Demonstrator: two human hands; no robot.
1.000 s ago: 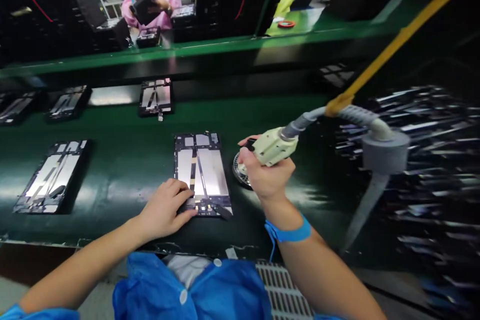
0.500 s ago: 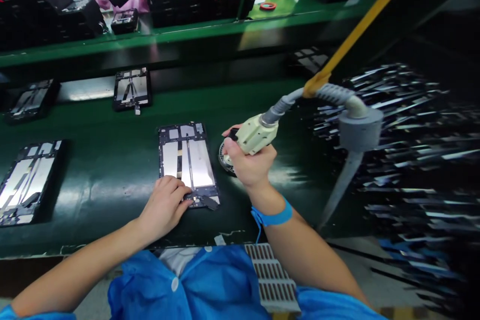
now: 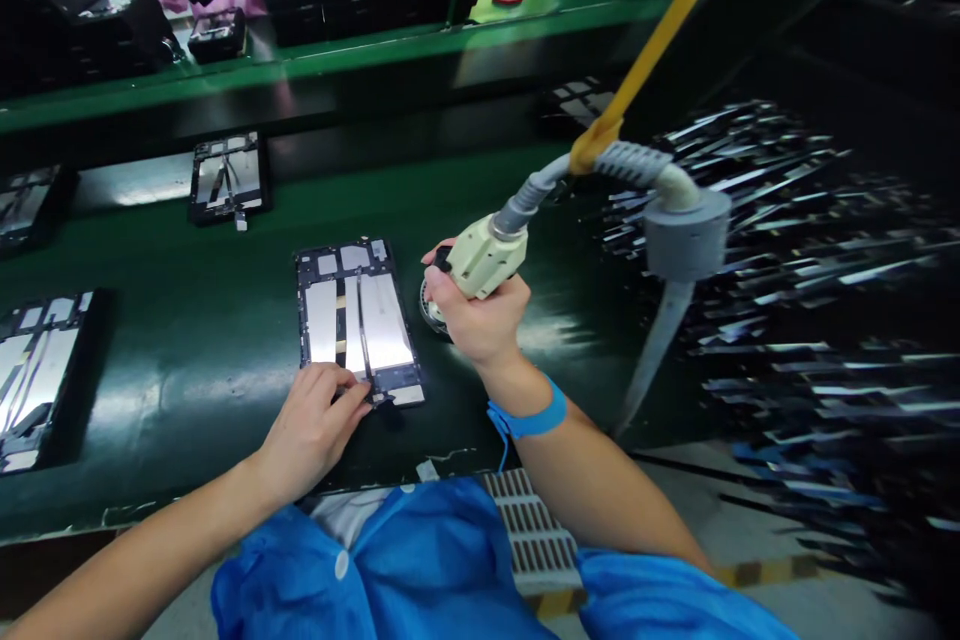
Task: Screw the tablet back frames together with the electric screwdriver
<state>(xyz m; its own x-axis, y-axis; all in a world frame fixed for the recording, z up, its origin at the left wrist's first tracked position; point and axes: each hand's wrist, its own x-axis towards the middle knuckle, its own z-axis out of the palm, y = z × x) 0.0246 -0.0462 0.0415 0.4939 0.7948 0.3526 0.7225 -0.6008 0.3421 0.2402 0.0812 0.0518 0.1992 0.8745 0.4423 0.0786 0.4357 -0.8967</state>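
An opened tablet [image 3: 386, 320] lies on the green bench in front of me, with silver panels and dark ribbon cables inside its black frame. My left hand [image 3: 319, 420] is at its lower edge, thumb and fingers pinched on a small dark flex piece [image 3: 382, 398], which they partly hide. Just right of the tablet, my right hand [image 3: 484, 315] is wrapped round a cream corded hand tool [image 3: 484, 255] with a round, ringed head. That head is low over the bench, partly behind my fingers; whether it touches the surface I cannot tell.
More opened tablets lie at the left [image 3: 41, 370] and farther back [image 3: 227, 175]. A yellow strap [image 3: 660, 30] holds up the tool's grey cable, with a thick grey cylinder [image 3: 686, 230] on it. Many thin strips [image 3: 817, 320] fill the right. Across the bench, a person in pink holds a dark box.
The view has swung slightly right, so everything sits farther left. My left fingers have drawn the dark flex piece leftward off the tablet's lower right corner, uncovering a silver strip. My right hand keeps its grip.
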